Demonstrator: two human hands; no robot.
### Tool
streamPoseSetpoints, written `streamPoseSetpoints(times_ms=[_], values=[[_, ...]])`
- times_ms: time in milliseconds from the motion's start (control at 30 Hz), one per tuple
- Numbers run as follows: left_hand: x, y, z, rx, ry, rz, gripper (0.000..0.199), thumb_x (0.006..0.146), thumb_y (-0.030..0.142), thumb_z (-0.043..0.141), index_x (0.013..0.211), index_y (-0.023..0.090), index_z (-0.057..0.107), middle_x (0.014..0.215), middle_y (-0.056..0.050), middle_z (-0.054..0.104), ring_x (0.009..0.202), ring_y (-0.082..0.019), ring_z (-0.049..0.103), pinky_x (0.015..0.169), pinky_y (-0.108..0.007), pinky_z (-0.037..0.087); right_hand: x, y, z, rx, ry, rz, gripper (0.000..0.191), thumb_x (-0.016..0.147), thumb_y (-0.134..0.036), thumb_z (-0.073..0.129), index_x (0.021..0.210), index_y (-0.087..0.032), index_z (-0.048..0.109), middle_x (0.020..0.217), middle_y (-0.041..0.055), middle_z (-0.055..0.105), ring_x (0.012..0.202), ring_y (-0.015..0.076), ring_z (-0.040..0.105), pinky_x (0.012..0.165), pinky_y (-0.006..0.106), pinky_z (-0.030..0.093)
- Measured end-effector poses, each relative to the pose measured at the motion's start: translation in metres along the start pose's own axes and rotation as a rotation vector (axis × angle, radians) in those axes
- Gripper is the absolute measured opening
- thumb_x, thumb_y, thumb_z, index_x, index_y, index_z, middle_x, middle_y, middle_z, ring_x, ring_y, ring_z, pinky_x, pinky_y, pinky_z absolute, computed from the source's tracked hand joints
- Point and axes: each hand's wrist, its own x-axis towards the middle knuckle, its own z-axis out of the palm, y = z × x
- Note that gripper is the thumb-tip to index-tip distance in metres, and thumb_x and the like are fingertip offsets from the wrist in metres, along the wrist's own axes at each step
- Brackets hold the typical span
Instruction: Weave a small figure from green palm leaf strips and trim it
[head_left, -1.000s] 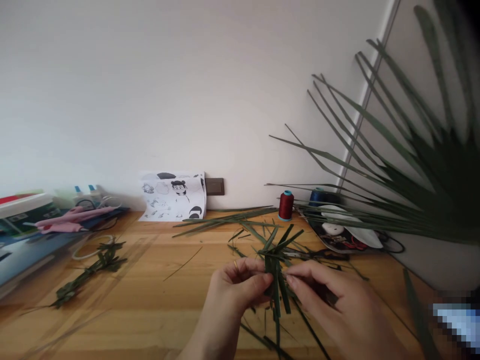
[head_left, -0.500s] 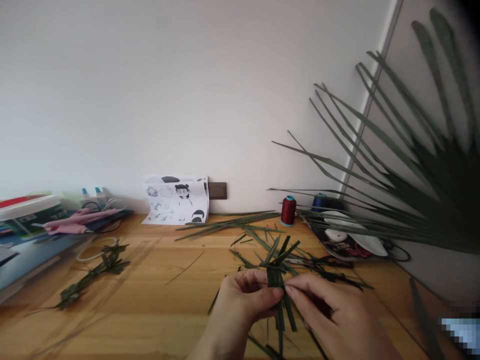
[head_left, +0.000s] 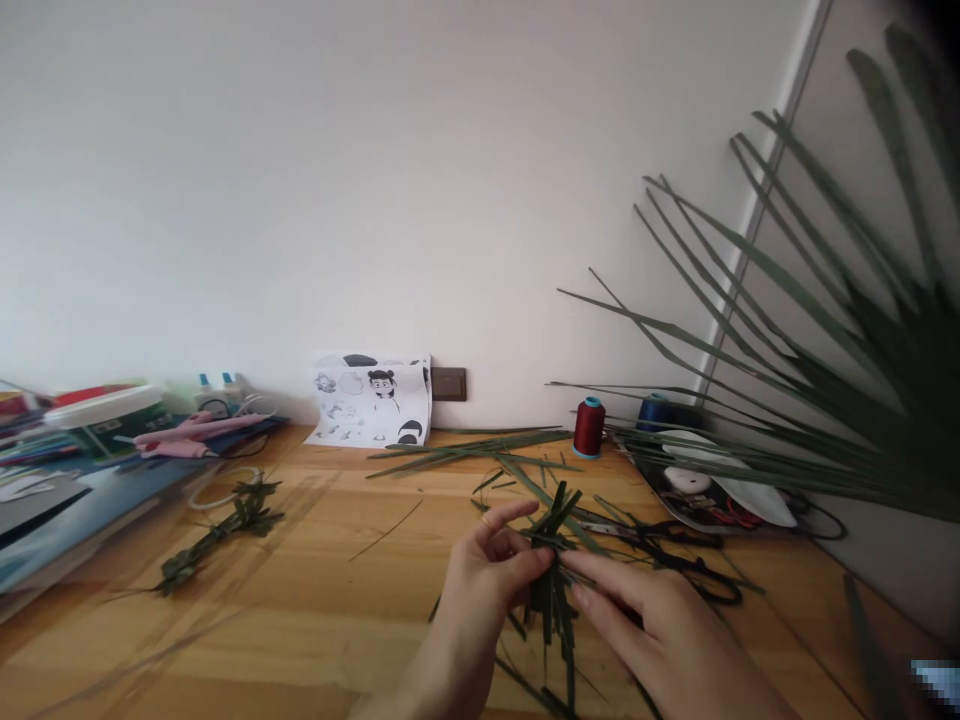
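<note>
A small bundle of folded green palm-leaf strips (head_left: 553, 590) is held upright just above the table. My left hand (head_left: 491, 580) pinches it between thumb and fingers, with the index finger raised behind; a thin ring shows on that hand. From the other side my right hand (head_left: 649, 620) reaches in, its index fingertip against the bundle and its thumb a little lower, with leaf strips between them. Strip ends stick out above and below the fingers. Behind the right hand lie scissors (head_left: 675, 560) with black handles, among cut leaf pieces.
A dark red thread spool (head_left: 589, 428) stands near the wall, beside a tray (head_left: 701, 522) of small items. A large palm leaf (head_left: 900, 340) fans in from the right. Left are a woven leaf piece (head_left: 217, 535), a tape ring (head_left: 201, 500), a pink glue gun (head_left: 180, 436) and printed paper (head_left: 375, 405).
The view has shifted slightly left. My left index finger has lifted, the bundle has turned a little, and my right thumb has moved down from the index fingertip.
</note>
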Motion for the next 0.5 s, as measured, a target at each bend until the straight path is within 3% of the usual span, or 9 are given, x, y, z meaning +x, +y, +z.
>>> streamPoseSetpoints(times_ms=[133,233,400,500], values=[[0.011,-0.001,-0.009,-0.028,0.079,0.061,0.028,0.054,0.014,0.073,0.081,0.010,0.065,0.047,0.005,0.049,0.042,-0.004,0.041,0.042,-0.017,0.029,0.002,0.004,-0.004,0.025,-0.033,0.051,0.031,0.082,-0.030,0.042,0.105,-0.023,0.061,0.096,0.0047,0.067,0.085,0.0209,0.062,0.070,0.028,0.048],[0.023,0.002,-0.017,-0.048,0.145,0.097,0.029,0.054,0.014,0.072,0.081,0.012,0.064,0.048,0.006,0.050,0.045,-0.006,0.048,0.046,-0.018,0.034,0.004,0.010,-0.008,0.013,-0.067,0.117,0.036,0.082,-0.030,0.039,0.112,-0.022,0.056,0.081,0.0040,0.070,0.071,0.0195,0.064,0.066,0.029,0.048],[0.029,0.011,-0.020,-0.076,0.126,0.035,0.025,0.052,0.014,0.073,0.073,0.012,0.061,0.064,-0.001,0.062,0.055,-0.009,0.056,0.054,-0.020,0.042,0.011,0.034,0.000,-0.251,-0.053,0.076,0.031,0.079,-0.023,0.040,0.098,-0.024,0.065,0.094,0.0059,0.068,0.087,0.0236,0.061,0.078,0.035,0.043],[0.024,0.015,-0.015,-0.064,0.090,-0.024,0.021,0.053,0.017,0.073,0.067,0.013,0.059,0.058,0.001,0.060,0.048,-0.007,0.054,0.049,-0.018,0.041,0.017,0.051,0.000,-0.297,-0.069,0.045,0.027,0.076,-0.021,0.045,0.087,-0.025,0.068,0.088,0.0049,0.069,0.085,0.0236,0.061,0.075,0.034,0.043]])
